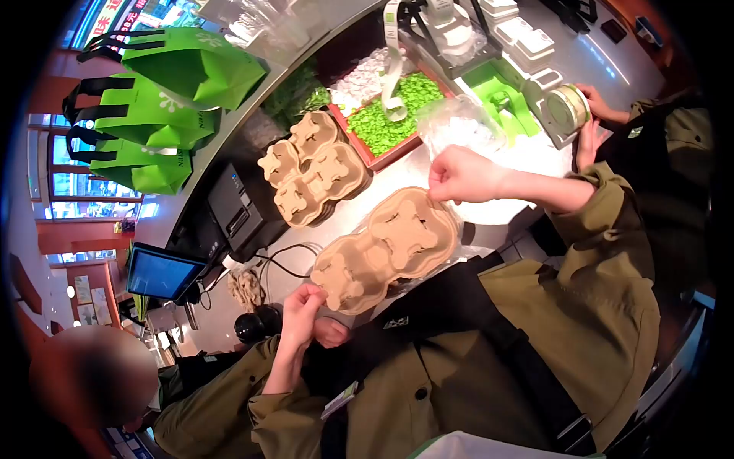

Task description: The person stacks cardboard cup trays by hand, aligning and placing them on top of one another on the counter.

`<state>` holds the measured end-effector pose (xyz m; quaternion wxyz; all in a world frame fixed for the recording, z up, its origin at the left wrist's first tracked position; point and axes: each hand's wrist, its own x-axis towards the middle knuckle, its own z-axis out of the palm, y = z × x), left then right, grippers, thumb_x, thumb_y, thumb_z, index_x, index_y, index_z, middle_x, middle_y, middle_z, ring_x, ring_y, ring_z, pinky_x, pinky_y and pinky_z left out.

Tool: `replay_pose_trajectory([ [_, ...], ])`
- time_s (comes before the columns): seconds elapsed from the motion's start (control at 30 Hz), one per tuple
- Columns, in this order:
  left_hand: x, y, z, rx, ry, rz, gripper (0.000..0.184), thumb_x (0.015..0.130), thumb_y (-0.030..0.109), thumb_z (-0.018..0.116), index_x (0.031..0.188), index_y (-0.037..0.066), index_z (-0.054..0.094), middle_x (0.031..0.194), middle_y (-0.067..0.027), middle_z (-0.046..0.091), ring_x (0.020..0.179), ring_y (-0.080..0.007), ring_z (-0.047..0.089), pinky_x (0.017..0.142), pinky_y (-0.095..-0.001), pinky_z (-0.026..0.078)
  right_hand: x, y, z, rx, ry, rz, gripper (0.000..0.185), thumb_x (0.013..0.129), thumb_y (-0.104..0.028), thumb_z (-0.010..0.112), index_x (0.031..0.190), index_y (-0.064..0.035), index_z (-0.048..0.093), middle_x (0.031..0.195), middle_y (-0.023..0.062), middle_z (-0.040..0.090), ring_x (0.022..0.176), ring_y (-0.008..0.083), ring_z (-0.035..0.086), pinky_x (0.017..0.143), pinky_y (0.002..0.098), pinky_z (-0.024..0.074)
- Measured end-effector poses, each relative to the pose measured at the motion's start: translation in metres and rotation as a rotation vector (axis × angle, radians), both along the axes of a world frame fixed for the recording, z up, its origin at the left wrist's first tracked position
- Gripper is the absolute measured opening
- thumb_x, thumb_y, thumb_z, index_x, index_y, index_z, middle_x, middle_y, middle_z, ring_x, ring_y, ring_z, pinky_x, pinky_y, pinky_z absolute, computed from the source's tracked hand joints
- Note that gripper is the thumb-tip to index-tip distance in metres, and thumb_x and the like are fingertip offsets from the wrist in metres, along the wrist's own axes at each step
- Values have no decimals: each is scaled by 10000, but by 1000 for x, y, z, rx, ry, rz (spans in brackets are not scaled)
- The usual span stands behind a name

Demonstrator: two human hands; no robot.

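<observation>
A brown moulded-pulp cup carrier (378, 243) lies in front of me, slanting up to the right, and its layered rim looks like a stack. My left hand (303, 306) is closed, pinching the carrier's lower left end. My right hand (465, 176) is closed with curled fingers at its upper right edge, thumb side against the rim. Clear plastic shows under the carrier's near edge. Another stack of brown cup carriers (315, 170) rests just beyond, to the left.
A red-rimmed box (375, 162) holds green and white small pieces, with a paper strip (393, 84) hanging over it. Green bags (180, 69) stand left, near a black printer (233, 206) and screen (162, 271). Co-workers flank me; one's hand (600, 107) holds a round container (567, 109).
</observation>
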<state>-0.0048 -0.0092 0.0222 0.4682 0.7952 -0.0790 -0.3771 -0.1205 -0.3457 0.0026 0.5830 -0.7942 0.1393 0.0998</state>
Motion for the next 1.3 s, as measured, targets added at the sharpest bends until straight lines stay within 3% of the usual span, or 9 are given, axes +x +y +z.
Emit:
replay_pose_trajectory([
  [0.2, -5, -3, 6, -31, -73, 8, 66, 766, 41, 492, 704, 27, 510, 645, 9, 489, 590, -52, 428, 559, -178, 341, 11, 3, 18, -223, 38, 85, 190, 656, -152, 597, 624, 35, 576, 504, 52, 517, 470, 121, 517, 434, 257, 406],
  [0.53, 32, -7, 12, -381, -331, 146, 48, 810, 74, 475, 769, 69, 500, 634, 58, 448, 535, -3, 364, 445, -149, 270, 23, -12, 63, 472, 176, 201, 225, 801, -157, 531, 622, -21, 526, 541, 1, 489, 446, 49, 412, 392, 189, 314],
  [0.7, 143, -56, 37, -325, -463, -9, 59, 795, 83, 515, 836, 46, 535, 745, 25, 531, 580, -21, 416, 475, -157, 316, 61, -9, 74, 287, 1, 473, 254, 837, -202, 500, 672, -26, 580, 551, -30, 502, 447, 23, 396, 405, 168, 292],
  [0.8, 204, -91, 28, -575, -354, 149, 216, 844, 186, 503, 979, 17, 507, 759, -17, 539, 589, -69, 448, 549, -173, 375, 92, 7, 54, 296, -15, 278, 233, 831, -196, 501, 715, -21, 601, 582, -19, 541, 459, 20, 417, 410, 163, 310],
  [0.97, 187, -131, -27, -322, 25, 81, 301, 839, 299, 496, 1035, 71, 493, 963, -42, 485, 812, -108, 464, 635, -285, 449, 145, 18, -58, 246, -140, 102, 203, 799, -165, 522, 736, -8, 635, 632, 12, 599, 467, 48, 466, 411, 193, 376],
  [1.03, 192, -142, -58, -277, -252, -39, 443, 831, 362, 511, 1158, 68, 451, 1121, -73, 464, 952, -174, 480, 775, -341, 440, 155, 27, -86, 253, -7, 20, 206, 796, -159, 519, 734, 3, 630, 625, 38, 607, 449, 65, 458, 397, 209, 367],
  [1.13, 170, -160, -60, -134, -596, -173, 485, 794, 318, 562, 1169, 27, 465, 815, -74, 556, 756, -119, 509, 636, -259, 432, 158, 37, -92, 266, 109, 68, 222, 796, -158, 510, 727, 20, 624, 642, 64, 619, 430, 76, 455, 388, 226, 367],
  [1.23, 163, -157, -106, -20, -878, -553, 529, 799, 344, 519, 1199, 12, 421, 1139, -213, 476, 1062, -325, 444, 907, -375, 331, 159, 34, -95, 205, 206, 78, 250, 796, -194, 516, 717, 19, 621, 647, 67, 619, 436, 105, 488, 406, 241, 412],
  [1.3, 154, -154, -105, 67, -968, -552, 508, 842, 343, 442, 1229, 20, 376, 1236, -217, 379, 1160, -339, 341, 954, -392, 271, 151, 25, -75, 56, 207, 158, 265, 791, -221, 536, 699, 17, 607, 642, 59, 606, 444, 110, 505, 423, 263, 446],
])
